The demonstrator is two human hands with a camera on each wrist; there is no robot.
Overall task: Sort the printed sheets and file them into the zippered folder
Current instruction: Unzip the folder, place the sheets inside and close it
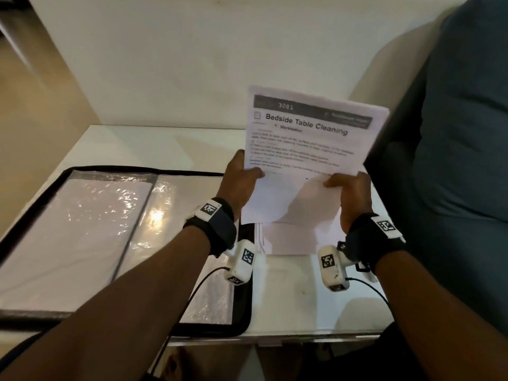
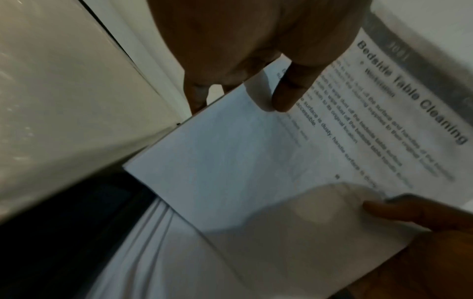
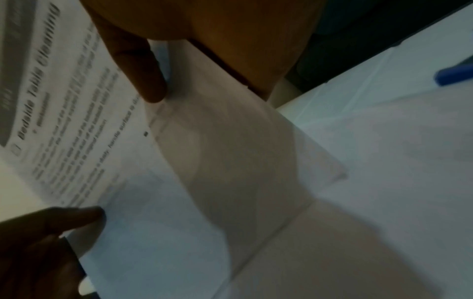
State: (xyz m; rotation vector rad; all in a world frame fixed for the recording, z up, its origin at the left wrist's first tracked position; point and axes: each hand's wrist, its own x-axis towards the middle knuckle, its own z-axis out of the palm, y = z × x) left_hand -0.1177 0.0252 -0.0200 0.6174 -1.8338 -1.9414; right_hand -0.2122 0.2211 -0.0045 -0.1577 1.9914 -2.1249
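Both hands hold one printed sheet (image 1: 308, 149) up off the white desk (image 1: 170, 144), tilted toward the camera. The left hand (image 1: 242, 182) pinches its left edge, thumb on the printed face and fingers behind; the right hand (image 1: 351, 193) pinches the lower right part the same way, thumb on top. The sheet is thin white paper, its lower half bowed and shadowed, with a dark header band numbered 3081 and the bold title "Bedside Table Cleaning" above small lines of text too blurred to read.

Under it, on the desk, lies a loose stack of white sheets (image 1: 286, 240), edges slightly fanned. To the left the zippered folder (image 1: 132, 243) lies open flat: black fabric border, glossy crinkled clear sleeves with pale paper apparently inside. A blue object (image 3: 455, 75), perhaps a pen, rests at the desk's edge in the right wrist view.
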